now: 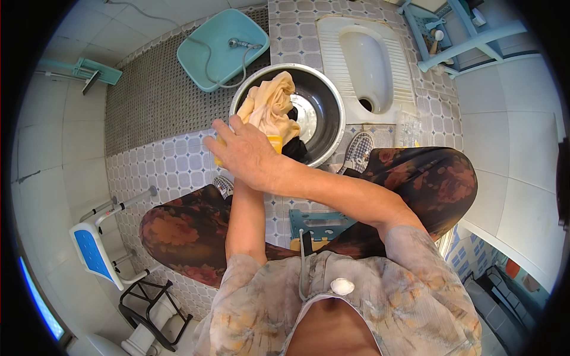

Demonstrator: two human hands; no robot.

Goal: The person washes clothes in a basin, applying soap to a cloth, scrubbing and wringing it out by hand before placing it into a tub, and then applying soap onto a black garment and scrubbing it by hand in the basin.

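A wide metal basin (332,98) stands on the floor before me. Bunched pale yellow-peach cloth (270,98) rises over its left side, and black cloth (295,149) lies below it. My right hand (246,153) reaches across at the near-left rim, back upward, fingers bent over a bright yellow object (275,142). Only bits of that object show on both sides of the hand, so its kind is unclear. My left forearm (246,222) comes up from below and crosses under the right wrist. The left hand itself is hidden beneath the right one.
Behind the basin, a teal tub (202,50) holds a shower head (234,43) with its hose. A squat toilet (362,71) is at back right. A blue-white folding shower seat (95,252) and a black frame (151,314) are at left. A teal stool (317,218) is beneath me.
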